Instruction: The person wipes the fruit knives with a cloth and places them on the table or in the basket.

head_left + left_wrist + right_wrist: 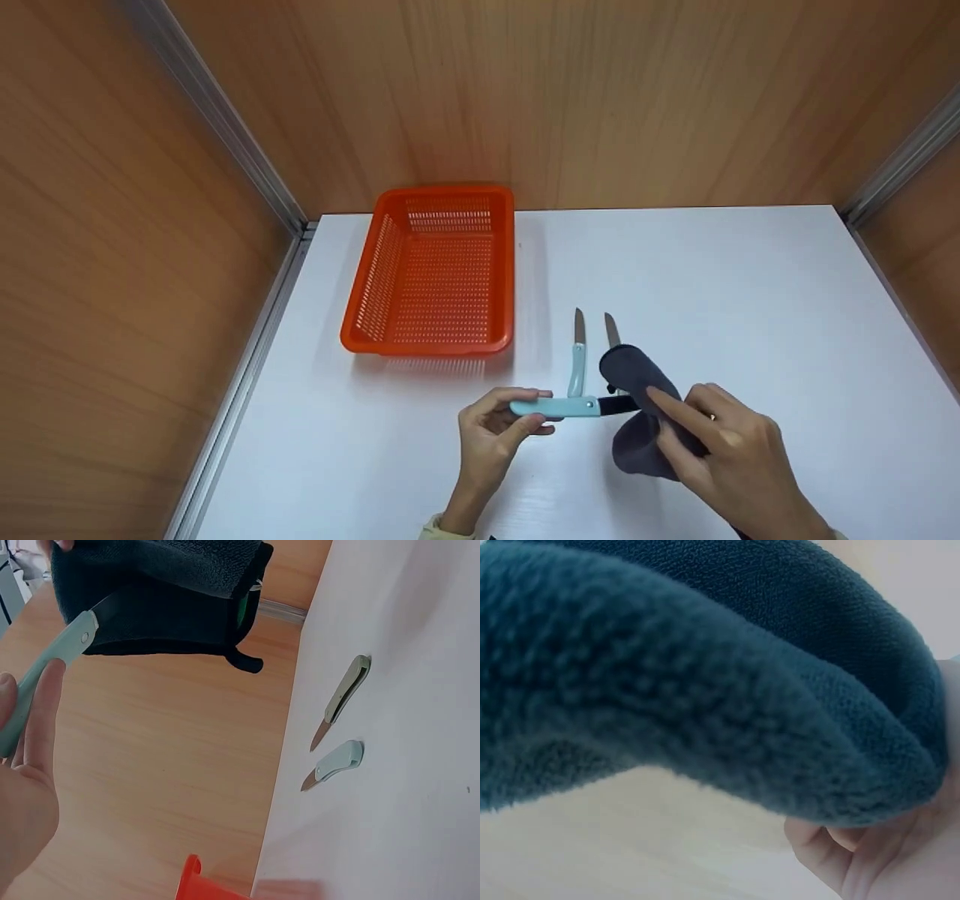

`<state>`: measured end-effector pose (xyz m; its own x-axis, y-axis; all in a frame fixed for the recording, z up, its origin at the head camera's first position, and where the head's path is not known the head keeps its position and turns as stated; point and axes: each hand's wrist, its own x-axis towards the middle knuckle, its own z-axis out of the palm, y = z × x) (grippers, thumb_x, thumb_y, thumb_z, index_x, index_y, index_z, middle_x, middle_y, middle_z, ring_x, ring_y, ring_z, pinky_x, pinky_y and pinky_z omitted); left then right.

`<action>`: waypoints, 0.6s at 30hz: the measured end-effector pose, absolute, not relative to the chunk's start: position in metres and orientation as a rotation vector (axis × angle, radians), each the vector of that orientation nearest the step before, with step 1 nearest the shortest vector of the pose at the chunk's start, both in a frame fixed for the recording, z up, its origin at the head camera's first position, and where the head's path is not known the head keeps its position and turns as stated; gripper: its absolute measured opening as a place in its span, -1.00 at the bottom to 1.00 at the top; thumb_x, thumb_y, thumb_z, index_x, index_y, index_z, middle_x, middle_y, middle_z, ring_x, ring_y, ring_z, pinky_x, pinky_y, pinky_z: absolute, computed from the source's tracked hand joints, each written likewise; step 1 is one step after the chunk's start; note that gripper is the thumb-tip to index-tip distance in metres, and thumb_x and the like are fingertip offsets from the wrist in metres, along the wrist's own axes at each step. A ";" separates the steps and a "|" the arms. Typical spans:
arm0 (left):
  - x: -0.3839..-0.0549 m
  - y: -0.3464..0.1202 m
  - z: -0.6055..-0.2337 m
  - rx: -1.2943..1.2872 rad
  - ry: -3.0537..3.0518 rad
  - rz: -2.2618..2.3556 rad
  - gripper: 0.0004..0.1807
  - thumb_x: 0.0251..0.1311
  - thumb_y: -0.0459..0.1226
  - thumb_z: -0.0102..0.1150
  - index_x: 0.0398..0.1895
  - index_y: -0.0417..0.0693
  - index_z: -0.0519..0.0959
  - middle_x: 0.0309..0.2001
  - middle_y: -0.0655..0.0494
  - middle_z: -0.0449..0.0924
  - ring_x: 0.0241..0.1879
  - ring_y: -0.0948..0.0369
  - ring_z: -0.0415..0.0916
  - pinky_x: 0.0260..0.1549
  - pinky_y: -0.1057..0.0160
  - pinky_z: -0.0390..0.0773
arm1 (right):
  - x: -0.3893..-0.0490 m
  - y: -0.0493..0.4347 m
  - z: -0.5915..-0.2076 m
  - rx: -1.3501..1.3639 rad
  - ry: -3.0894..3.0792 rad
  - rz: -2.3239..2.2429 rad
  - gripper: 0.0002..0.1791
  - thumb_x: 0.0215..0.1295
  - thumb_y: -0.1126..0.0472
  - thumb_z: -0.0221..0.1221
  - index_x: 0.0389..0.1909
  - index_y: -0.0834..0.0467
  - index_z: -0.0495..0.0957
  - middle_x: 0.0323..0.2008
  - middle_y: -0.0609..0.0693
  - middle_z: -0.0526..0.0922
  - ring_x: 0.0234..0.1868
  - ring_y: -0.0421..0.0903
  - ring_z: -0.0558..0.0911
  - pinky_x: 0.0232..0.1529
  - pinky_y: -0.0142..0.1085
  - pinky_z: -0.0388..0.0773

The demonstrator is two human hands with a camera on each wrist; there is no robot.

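Note:
My left hand (487, 431) pinches the light blue handle of a folding knife (556, 407), held level with its dark blade pointing right. The blade runs into a fold of a dark grey cloth (637, 371), so its tip is hidden. My right hand (724, 442) grips that cloth between thumb and fingers around the blade. In the left wrist view, the same knife (46, 671) slants up against the cloth (157, 607). Fuzzy cloth (705, 690) fills most of the right wrist view, with part of a hand below it.
Beyond my hands, a second light blue knife (577, 367) lies unfolded on the white table (712, 285). Beside it is a knife with an olive handle (347, 690), partly covered by the cloth in the head view. An orange perforated basket (501, 345) stands at the back left.

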<state>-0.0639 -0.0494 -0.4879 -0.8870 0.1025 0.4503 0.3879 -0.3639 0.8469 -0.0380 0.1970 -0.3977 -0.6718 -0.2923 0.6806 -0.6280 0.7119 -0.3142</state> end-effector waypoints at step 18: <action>-0.061 -0.044 -0.485 -0.468 -1.660 -2.511 -0.80 0.12 -0.53 0.18 -0.17 -0.45 0.51 -0.16 -0.40 0.59 -0.35 -0.15 0.65 -0.44 -0.07 0.67 | -0.043 0.176 -0.430 0.764 -2.426 0.681 -0.67 -0.26 0.43 0.28 -0.34 0.18 0.73 -0.58 -0.22 0.41 -0.57 -0.37 0.28 -0.70 -0.63 0.24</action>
<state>-0.0611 -0.0445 -0.4855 -0.9484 0.0886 0.3046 0.2455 -0.4032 0.8816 -0.0427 0.1758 -0.4300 -0.7159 -0.3750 0.5890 -0.6266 0.7171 -0.3051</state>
